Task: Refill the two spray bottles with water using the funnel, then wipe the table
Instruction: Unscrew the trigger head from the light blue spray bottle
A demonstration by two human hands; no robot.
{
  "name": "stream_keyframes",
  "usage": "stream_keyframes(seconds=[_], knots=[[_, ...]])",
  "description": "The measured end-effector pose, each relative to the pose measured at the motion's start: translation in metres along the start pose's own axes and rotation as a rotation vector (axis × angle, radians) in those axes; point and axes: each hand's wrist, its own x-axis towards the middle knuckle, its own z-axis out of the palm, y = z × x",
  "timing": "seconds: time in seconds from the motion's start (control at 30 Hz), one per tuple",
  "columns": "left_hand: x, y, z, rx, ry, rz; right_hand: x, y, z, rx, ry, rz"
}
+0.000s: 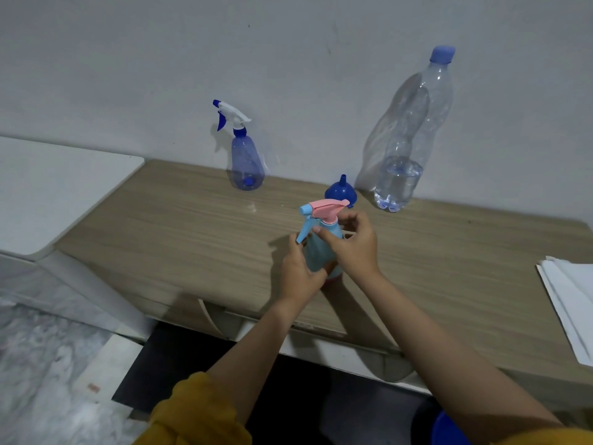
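A light blue spray bottle (319, 248) with a pink and blue trigger head stands near the middle of the wooden table (192, 229). My left hand (298, 271) grips its body low down. My right hand (354, 242) holds its neck, fingers curled round the collar under the pink head. Behind it a blue funnel (340, 189) lies mouth down. A second spray bottle (245, 162), clear blue with a white and blue head, stands at the wall. A large clear water bottle (407, 149) with a blue cap stands at the right, water in its lower part.
A stack of white paper or cloth (569, 303) lies at the table's right edge. A white surface (48, 194) adjoins the table on the left. The table's front edge runs just under my forearms, with a dark gap below.
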Motion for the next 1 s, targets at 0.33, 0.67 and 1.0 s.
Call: stream_keyframes(seconds=[0.33,0.67,1.0], knots=[[0.000,-0.004,0.000,0.027,0.019,0.023,-0.003,0.003,-0.002,0.026,-0.046,0.023],[-0.001,-0.001,-0.002,0.020,0.001,0.028,-0.016,0.005,0.015,-0.058,0.034,-0.051],[-0.001,0.001,-0.001,0.004,-0.011,0.024,-0.012,0.005,0.012,-0.093,-0.017,-0.052]])
